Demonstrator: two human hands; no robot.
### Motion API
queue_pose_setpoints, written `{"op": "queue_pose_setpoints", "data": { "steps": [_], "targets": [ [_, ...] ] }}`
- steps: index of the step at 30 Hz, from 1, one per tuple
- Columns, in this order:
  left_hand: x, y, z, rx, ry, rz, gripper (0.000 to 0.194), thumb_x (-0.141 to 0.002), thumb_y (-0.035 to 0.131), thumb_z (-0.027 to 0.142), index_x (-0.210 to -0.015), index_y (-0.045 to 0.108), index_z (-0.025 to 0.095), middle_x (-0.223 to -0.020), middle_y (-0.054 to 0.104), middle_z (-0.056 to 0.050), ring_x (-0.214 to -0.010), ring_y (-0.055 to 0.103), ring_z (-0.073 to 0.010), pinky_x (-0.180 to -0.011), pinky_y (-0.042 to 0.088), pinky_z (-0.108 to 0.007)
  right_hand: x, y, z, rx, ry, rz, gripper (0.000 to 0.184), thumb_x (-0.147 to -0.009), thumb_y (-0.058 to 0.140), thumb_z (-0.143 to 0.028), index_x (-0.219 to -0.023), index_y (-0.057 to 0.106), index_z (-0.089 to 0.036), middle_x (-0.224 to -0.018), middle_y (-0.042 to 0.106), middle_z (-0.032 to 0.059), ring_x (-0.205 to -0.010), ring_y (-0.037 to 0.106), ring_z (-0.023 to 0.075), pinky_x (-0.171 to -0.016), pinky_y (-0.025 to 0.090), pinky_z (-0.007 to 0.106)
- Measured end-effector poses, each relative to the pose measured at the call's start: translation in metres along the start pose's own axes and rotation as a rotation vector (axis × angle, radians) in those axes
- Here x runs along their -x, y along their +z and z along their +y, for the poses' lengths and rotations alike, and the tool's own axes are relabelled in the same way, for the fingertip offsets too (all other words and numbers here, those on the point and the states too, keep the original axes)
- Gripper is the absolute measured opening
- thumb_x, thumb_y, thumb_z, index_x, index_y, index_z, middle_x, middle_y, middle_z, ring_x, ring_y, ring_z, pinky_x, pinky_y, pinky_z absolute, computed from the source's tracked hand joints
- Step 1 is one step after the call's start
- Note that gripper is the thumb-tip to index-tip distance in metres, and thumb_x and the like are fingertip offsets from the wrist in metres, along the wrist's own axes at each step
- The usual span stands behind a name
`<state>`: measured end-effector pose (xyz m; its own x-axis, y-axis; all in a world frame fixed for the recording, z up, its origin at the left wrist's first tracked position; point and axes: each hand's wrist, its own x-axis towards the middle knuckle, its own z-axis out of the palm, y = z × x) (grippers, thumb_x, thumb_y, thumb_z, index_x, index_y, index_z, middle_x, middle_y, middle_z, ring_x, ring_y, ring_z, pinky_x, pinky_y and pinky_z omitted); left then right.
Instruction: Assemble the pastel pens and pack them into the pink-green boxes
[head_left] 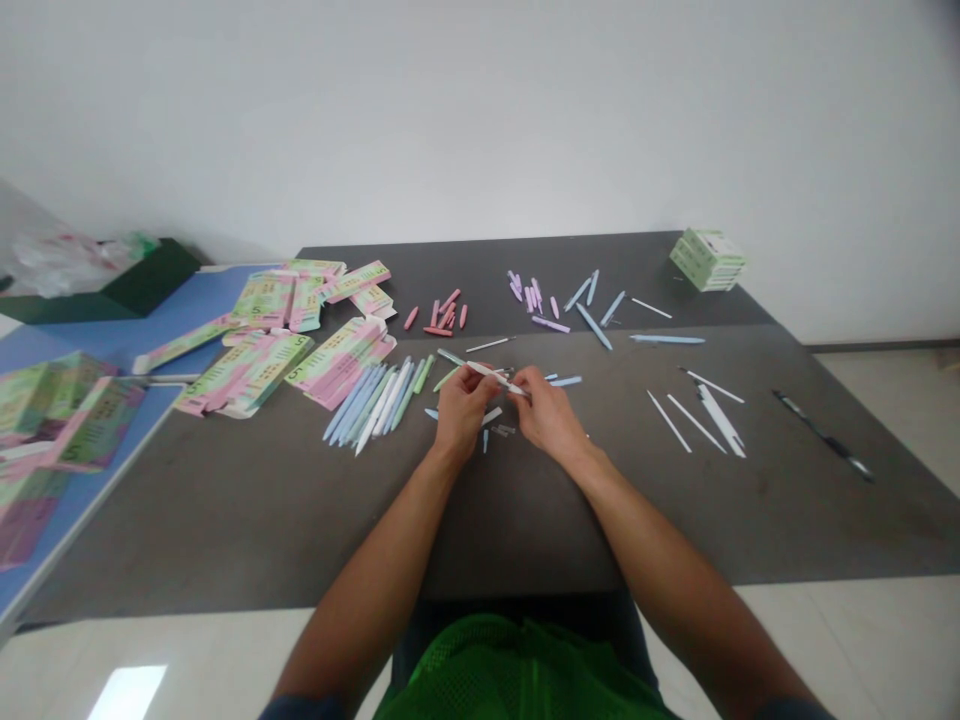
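Between my two hands, just above the dark tabletop, is a slim white pen (498, 377). The fingers of my left hand (461, 405) pinch it at one side, and my right hand (551, 410) pinches its other end. Under and around the hands lie small loose pen parts, among them a short blue piece (485, 441) and clear bits (502, 430). Left of my left hand is a row of blue, green and white pens (375, 400). A thin refill (491, 344) lies just beyond the hands.
Pink-and-green cartons (341, 360) are heaped at the left. Red pen parts (448, 312), purple parts (534, 295) and blue barrels (595, 325) lie farther back. To the right are white refills (696, 422), a black pen (821, 434) and stacked boxes (709, 260). A dark green bin (142, 285) stands far left.
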<state>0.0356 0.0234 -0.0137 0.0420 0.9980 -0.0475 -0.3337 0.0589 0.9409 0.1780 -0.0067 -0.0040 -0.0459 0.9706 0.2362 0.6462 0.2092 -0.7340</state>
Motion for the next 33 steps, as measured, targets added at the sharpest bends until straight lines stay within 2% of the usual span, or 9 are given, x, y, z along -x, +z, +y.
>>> {"op": "queue_pose_setpoints", "data": {
  "steps": [7, 14, 19, 25, 30, 33],
  "targets": [
    [0.001, -0.001, -0.006, -0.024, 0.039, -0.060, 0.026, -0.074, 0.077, 0.030, -0.094, 0.066, 0.016, -0.090, 0.074, -0.005, -0.082, 0.068, -0.0173, -0.080, 0.051, -0.030, 0.000, 0.001, 0.004, -0.010, -0.032, 0.016, 0.007, -0.093, 0.051, -0.022, -0.099, 0.055, -0.023, -0.089, 0.071, 0.0063, -0.082, 0.064, 0.0223, -0.068, 0.040, 0.028],
    [0.002, 0.000, -0.008, -0.060, 0.065, -0.056, 0.022, -0.076, 0.076, 0.029, -0.090, 0.066, 0.016, -0.086, 0.072, -0.003, -0.078, 0.066, -0.0150, -0.076, 0.048, -0.026, 0.000, 0.003, 0.006, -0.027, -0.048, 0.010, 0.008, -0.092, 0.051, -0.021, -0.099, 0.055, -0.023, -0.091, 0.072, 0.0062, -0.085, 0.065, 0.0222, -0.071, 0.041, 0.028],
    [0.001, 0.001, -0.005, -0.062, 0.081, 0.043, 0.023, -0.075, 0.076, 0.031, -0.087, 0.065, 0.016, -0.081, 0.070, -0.002, -0.074, 0.063, -0.0135, -0.074, 0.048, -0.026, 0.000, 0.002, 0.002, 0.048, -0.044, 0.025, 0.010, -0.092, 0.051, -0.020, -0.099, 0.057, -0.022, -0.085, 0.069, 0.0050, -0.078, 0.062, 0.0219, -0.069, 0.040, 0.029],
    [0.000, 0.001, -0.002, -0.040, 0.066, 0.074, 0.022, -0.075, 0.076, 0.030, -0.087, 0.064, 0.016, -0.081, 0.069, -0.001, -0.074, 0.062, -0.0125, -0.075, 0.049, -0.026, 0.002, -0.001, -0.004, 0.045, -0.106, 0.046, 0.018, -0.096, 0.050, -0.027, -0.106, 0.066, -0.024, -0.096, 0.073, 0.0057, -0.086, 0.065, 0.0222, -0.077, 0.044, 0.030],
    [-0.004, -0.004, 0.004, -0.017, 0.048, 0.127, 0.024, -0.074, 0.076, 0.033, -0.087, 0.064, 0.016, -0.081, 0.068, -0.001, -0.075, 0.064, -0.0132, -0.076, 0.051, -0.027, 0.001, -0.003, -0.001, 0.126, -0.093, 0.055, 0.021, -0.096, 0.049, -0.026, -0.095, 0.069, -0.023, -0.083, 0.071, 0.0044, -0.077, 0.064, 0.0212, -0.073, 0.042, 0.030],
    [-0.009, -0.010, 0.011, 0.037, 0.032, 0.173, 0.028, -0.073, 0.076, 0.031, -0.093, 0.063, 0.016, -0.082, 0.069, -0.002, -0.078, 0.068, -0.0147, -0.076, 0.052, -0.028, 0.001, -0.002, 0.001, 0.138, -0.084, 0.063, 0.019, -0.095, 0.050, -0.024, -0.094, 0.069, -0.023, -0.083, 0.071, 0.0037, -0.075, 0.062, 0.0207, -0.071, 0.041, 0.030]
  ]
}}
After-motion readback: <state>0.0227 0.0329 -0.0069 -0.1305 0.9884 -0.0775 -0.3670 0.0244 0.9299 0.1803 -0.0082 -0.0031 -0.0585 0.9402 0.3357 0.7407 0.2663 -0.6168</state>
